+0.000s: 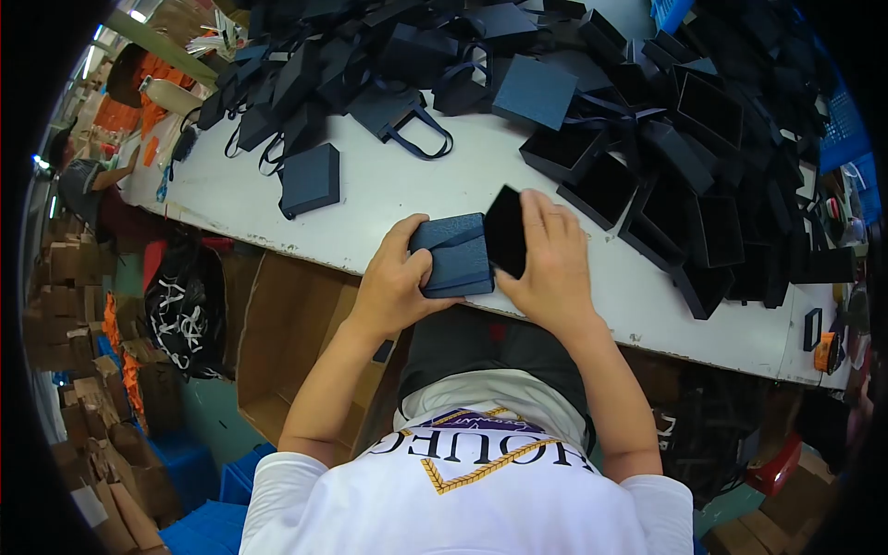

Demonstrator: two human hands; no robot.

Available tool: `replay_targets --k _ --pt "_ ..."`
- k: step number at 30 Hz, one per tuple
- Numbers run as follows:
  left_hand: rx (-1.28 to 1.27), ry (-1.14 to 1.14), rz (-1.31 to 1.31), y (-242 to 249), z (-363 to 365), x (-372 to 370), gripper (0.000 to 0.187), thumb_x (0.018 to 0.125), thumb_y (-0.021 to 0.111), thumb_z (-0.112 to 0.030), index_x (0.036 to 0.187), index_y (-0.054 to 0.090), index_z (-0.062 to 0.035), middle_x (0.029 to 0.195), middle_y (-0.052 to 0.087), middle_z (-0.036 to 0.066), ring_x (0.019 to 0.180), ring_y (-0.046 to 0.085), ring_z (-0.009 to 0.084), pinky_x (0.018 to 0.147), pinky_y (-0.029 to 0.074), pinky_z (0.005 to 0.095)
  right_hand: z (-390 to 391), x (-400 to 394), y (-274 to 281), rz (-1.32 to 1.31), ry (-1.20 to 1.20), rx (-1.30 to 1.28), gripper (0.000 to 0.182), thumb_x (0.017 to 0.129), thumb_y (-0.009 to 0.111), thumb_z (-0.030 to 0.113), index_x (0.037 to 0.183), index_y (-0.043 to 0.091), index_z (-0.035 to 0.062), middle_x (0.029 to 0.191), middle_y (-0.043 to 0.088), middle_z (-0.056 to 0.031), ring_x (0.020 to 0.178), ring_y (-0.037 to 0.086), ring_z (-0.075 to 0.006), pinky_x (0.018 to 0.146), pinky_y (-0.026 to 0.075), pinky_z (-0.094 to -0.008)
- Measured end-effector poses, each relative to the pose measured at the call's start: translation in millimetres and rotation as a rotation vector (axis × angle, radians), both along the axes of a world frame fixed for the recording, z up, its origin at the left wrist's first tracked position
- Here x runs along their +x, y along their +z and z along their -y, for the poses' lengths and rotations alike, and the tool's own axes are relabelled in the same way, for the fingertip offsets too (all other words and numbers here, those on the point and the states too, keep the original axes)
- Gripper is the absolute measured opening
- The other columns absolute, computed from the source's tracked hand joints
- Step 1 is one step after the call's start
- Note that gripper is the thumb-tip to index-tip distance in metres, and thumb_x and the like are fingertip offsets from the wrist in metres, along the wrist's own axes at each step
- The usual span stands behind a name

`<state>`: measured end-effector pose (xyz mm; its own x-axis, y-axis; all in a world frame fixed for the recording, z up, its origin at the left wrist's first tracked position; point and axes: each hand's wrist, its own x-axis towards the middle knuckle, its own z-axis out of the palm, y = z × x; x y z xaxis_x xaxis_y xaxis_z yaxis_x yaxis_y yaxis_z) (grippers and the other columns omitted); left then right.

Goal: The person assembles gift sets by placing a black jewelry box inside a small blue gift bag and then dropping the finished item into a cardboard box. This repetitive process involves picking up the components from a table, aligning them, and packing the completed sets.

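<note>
Left hand: the person's left hand grips a dark blue, textured, rectangular box, the thumb bent over its top face and the fingers around its near side.
Ribbon: a flat dark blue fabric ribbon runs across the top of that box.
Right hand: the right hand holds a black-lined, open box half between thumb and fingers, tilted up on edge; it seems to be a lid or a tray, but blur hides which.
Held pair: both pieces are over the near edge of a white, worn surface, in front of the person's waist, the half just beside the box's right end.
Lone box: a dark blue closed box lies on the surface beyond the left hand.
Far pile: dark boxes with ribbon handles lie heaped across the back.
Right-hand heap: open black box halves overlap one another.
Far right: an orange tape roll stands near the surface's end.
</note>
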<state>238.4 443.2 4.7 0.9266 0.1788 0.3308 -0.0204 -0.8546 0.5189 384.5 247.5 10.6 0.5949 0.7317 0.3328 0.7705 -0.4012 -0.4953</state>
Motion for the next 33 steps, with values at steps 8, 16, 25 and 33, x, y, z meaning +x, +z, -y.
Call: replay_targets --k 8,16,25,33 --pt "-0.152 -0.108 -0.178 0.0 -18.7 -0.7 0.065 0.054 0.101 -0.021 0.082 0.044 -0.0086 0.147 0.05 0.024 0.118 0.058 0.0412 0.097 0.051 0.0419 22.9 15.8 4.5 -0.29 0.355 -0.123 0.102 0.066 0.089 0.013 0.155 0.04 0.006 0.147 0.05 -0.0174 0.14 0.043 -0.0405 0.115 0.035 -0.0505" --pt "-0.242 -0.264 0.009 -37.5 6.8 0.6 0.066 0.069 0.092 -0.019 0.115 0.044 -0.0099 0.149 0.036 0.026 0.136 0.037 0.0509 0.116 0.034 0.0539 -24.8 -34.2 -22.0 -0.276 0.341 0.217 0.111 0.081 0.084 0.045 0.162 0.025 -0.0014 0.165 0.03 -0.0256 0.156 0.016 -0.0498 0.125 0.016 -0.0581" --pt "-0.107 0.608 -0.126 -10.5 -23.6 -138.4 0.104 0.058 0.1 -0.026 0.141 0.04 -0.0105 0.159 0.031 0.024 0.15 0.028 0.0473 0.122 0.024 0.0571 -27.4 -31.6 -8.4 -0.353 0.364 0.31 0.085 0.086 0.082 0.022 0.155 0.039 -0.003 0.161 0.038 -0.0274 0.149 0.037 -0.0447 0.123 0.027 -0.0523" --pt "0.013 0.672 -0.185 22.6 -141.1 -39.4 0.095 0.083 0.083 -0.039 0.156 0.038 0.0011 0.156 0.043 0.025 0.143 0.046 0.0403 0.121 0.03 0.0516 -16.2 -24.6 -31.9 -0.325 0.2 0.306 0.067 0.085 0.077 0.005 0.146 0.049 -0.003 0.15 0.052 -0.0254 0.138 0.052 -0.0414 0.115 0.042 -0.045"
